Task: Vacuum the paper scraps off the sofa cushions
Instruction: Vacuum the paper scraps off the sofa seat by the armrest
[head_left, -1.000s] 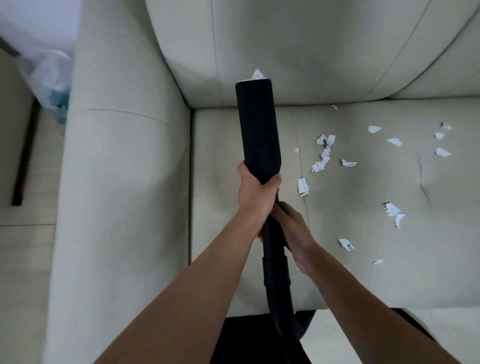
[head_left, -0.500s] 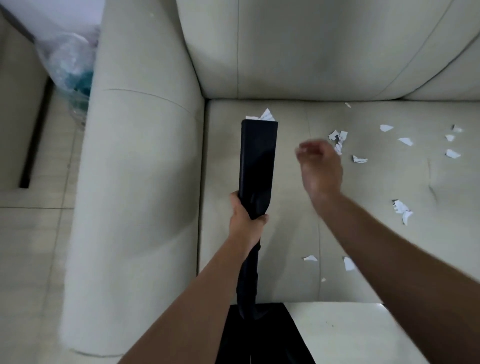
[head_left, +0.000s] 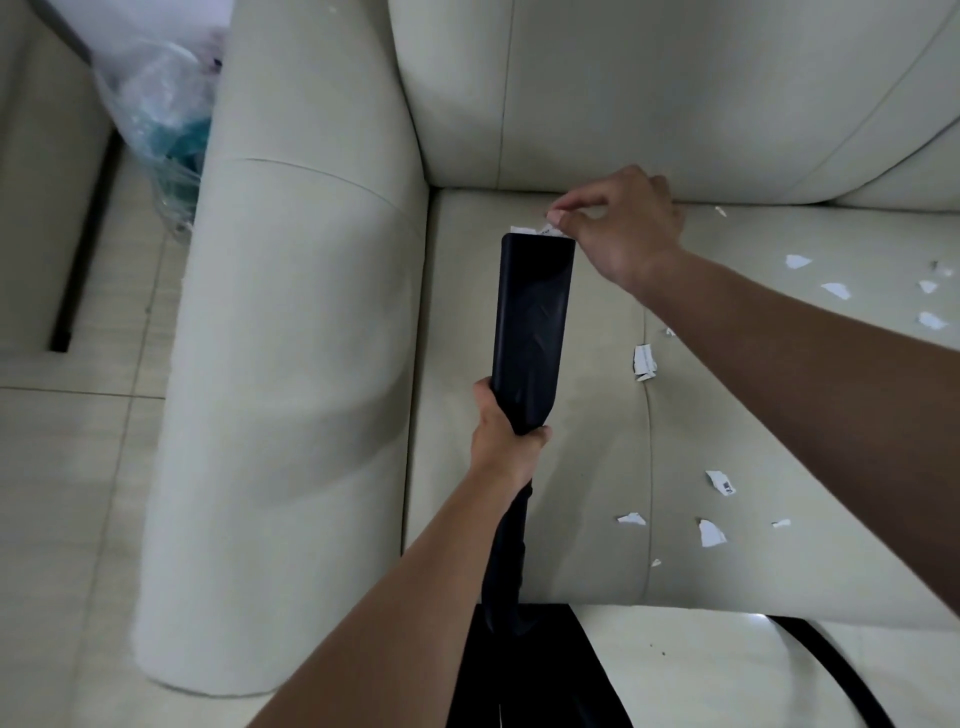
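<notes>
The black vacuum nozzle (head_left: 532, 322) points away from me over the cream sofa seat cushion (head_left: 571, 467), its flat mouth near the back left corner. My left hand (head_left: 501, 441) is shut around the nozzle's narrow neck. A white paper scrap (head_left: 537, 230) sticks out of the nozzle mouth, and my right hand (head_left: 621, 228) pinches it with thumb and fingertips. Several white paper scraps lie on the cushion, one beside the seam (head_left: 644, 362) and others near the front edge (head_left: 710, 532) and far right (head_left: 836, 290).
The sofa's thick left armrest (head_left: 291, 364) stands beside the nozzle, the back cushions (head_left: 649, 88) behind it. A clear plastic bag (head_left: 156, 114) sits on the tiled floor (head_left: 67, 493) left of the sofa. A black hose (head_left: 836, 670) runs across the floor at bottom right.
My right hand left the vacuum tube, swung up over the cushion and now pinches the scrap at the nozzle mouth. The left hand keeps its grip on the nozzle.
</notes>
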